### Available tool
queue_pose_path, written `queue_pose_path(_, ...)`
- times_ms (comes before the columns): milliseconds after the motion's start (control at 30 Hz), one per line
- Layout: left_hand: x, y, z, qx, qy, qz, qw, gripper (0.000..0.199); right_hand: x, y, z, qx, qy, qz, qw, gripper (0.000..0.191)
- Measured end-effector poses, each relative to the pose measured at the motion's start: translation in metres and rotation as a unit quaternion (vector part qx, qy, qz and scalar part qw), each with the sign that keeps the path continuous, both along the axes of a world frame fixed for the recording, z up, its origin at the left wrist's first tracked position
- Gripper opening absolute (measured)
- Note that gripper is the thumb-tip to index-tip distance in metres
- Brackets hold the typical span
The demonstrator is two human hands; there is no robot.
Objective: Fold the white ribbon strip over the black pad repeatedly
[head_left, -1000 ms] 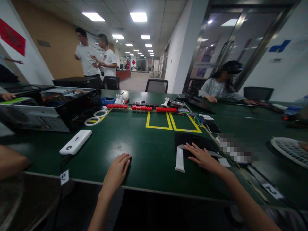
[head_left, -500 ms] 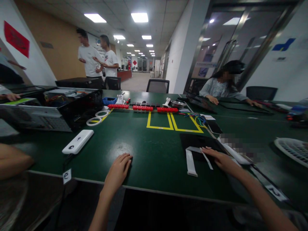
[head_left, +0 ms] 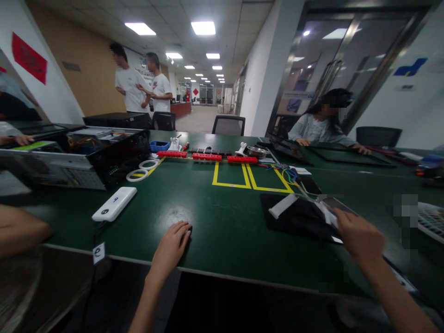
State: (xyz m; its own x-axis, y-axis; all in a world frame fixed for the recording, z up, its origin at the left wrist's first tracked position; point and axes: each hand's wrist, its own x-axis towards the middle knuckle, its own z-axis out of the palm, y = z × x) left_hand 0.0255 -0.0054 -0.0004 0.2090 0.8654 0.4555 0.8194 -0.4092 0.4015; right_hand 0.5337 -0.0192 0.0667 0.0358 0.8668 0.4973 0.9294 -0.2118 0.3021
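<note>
My left hand rests palm down near the front edge of the green table, fingers together and gently curved; a small dark patch shows beside its fingertips. My right hand is closed at the right, slightly blurred, pinching the near end of a white flat ribbon cable, as far as I can make out. The cable's other end lies over a black mat. Beyond that hand is a flat grey device with a pale edge, partly covered.
Yellow tape outlines mark the table ahead, behind them red blocks. A white power bank and an open computer case stand left. Coloured wires and a phone lie right. A person sits across.
My right hand has moved right and closed, and the ribbon cable has shifted away from the table's front edge with it. My left hand has stayed in place.
</note>
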Motion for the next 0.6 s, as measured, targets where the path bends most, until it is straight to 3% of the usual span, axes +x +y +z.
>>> queue_pose_path(133, 0.001, 0.000, 0.001, 0.002, -0.005, 0.002, 1.000, 0.028, 0.000, -0.004, 0.010, 0.053, 0.021, -0.127, 0.990, 0.044)
queue_pose_path(333, 0.000, 0.000, 0.000, 0.001, -0.007, -0.002, 1.000, 0.028, 0.000, 0.006, 0.001, 0.058, -0.001, -0.197, 0.979, 0.042)
queue_pose_path(500, 0.000, 0.001, -0.002, 0.002, -0.007, -0.001, 1.000, 0.027, -0.020, 0.015, -0.001, 0.063, -0.042, -0.139, 0.987, 0.038)
queue_pose_path(600, 0.000, 0.001, -0.001, 0.007, -0.007, -0.001, 1.000, 0.027, -0.032, 0.029, -0.007, 0.002, -0.049, -0.023, 0.999, 0.036)
